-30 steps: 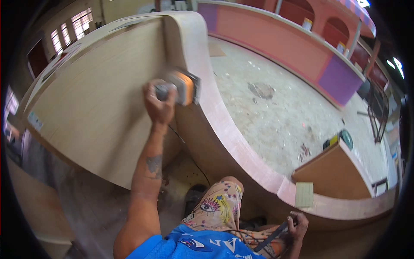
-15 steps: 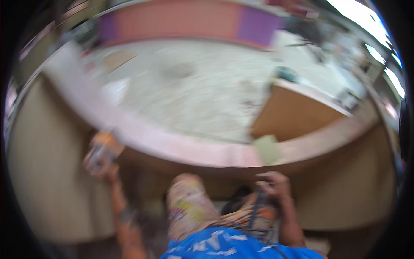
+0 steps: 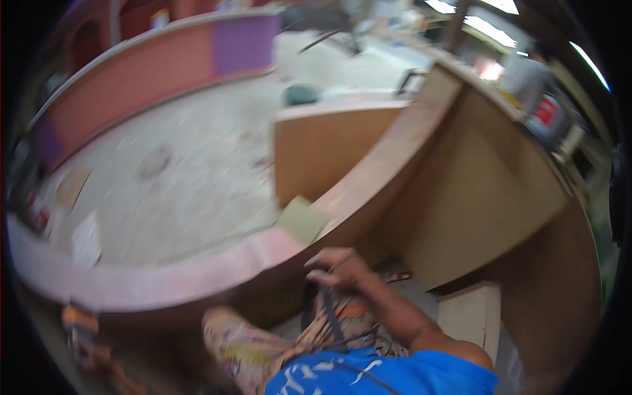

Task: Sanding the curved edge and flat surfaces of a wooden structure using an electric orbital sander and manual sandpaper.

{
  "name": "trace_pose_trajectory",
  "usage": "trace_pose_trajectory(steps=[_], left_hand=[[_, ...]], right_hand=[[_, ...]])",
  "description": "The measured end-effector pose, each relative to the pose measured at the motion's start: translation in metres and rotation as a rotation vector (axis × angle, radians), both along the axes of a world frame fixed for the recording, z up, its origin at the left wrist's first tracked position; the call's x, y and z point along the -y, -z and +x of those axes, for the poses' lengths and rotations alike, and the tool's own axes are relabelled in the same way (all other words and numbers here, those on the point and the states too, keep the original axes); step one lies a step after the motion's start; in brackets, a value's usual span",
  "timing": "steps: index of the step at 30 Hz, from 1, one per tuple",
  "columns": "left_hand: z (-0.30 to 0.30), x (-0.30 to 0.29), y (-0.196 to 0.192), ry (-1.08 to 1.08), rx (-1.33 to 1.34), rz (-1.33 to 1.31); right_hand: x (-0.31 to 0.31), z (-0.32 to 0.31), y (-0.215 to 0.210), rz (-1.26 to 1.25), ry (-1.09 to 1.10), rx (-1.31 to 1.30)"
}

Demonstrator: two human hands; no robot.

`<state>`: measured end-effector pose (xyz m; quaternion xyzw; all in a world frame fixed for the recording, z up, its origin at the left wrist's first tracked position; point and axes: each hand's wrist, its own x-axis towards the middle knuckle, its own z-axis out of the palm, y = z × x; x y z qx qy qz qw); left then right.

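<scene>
My left hand (image 3: 87, 353) is at the lower left, wrapped round an orange and grey power tool (image 3: 80, 320) that looks like a palm sander. The tool is beside the outer side of a curved panel with a pale pink top edge (image 3: 164, 288); blur hides whether they touch. My right hand (image 3: 345, 268) is in front of my lap with curled fingers, closed round a dark cord (image 3: 332, 317) that hangs over my leg. Just beyond that hand, a greenish square sheet (image 3: 303, 220), like sandpaper, lies on the pink edge.
A brown board (image 3: 336, 145) stands inside the curve, with a dark green rounded object (image 3: 301, 95) behind it. Tall tan panels (image 3: 474, 197) rise on the right, near a cream block (image 3: 471, 319). Farther off are a curved orange and purple counter (image 3: 158, 69) and another person (image 3: 526, 79).
My view has swung to the right. The left hand with the sander now appears lower and nearer the left edge; the right hand still holds the cord.
</scene>
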<state>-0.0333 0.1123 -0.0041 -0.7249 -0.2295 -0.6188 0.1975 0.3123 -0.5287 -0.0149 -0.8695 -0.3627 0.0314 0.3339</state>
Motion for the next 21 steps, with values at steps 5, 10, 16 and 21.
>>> trace_pose_trajectory(steps=[5,10,16,21], left_hand=[[0.022,0.061,-0.010,0.088,0.557,-0.630],[0.063,0.130,-0.039,0.158,0.650,-0.705],[0.071,0.134,-0.058,0.239,0.780,-0.780],[0.071,0.134,-0.036,0.274,0.793,-0.956]], right_hand=[[-0.025,0.001,-0.005,-0.110,-0.034,0.040],[-0.066,-0.004,0.014,-0.081,-0.350,-0.029],[-0.185,-0.058,-0.015,0.022,-0.925,-0.009],[-0.312,-0.128,-0.018,0.100,-0.979,-0.114]])
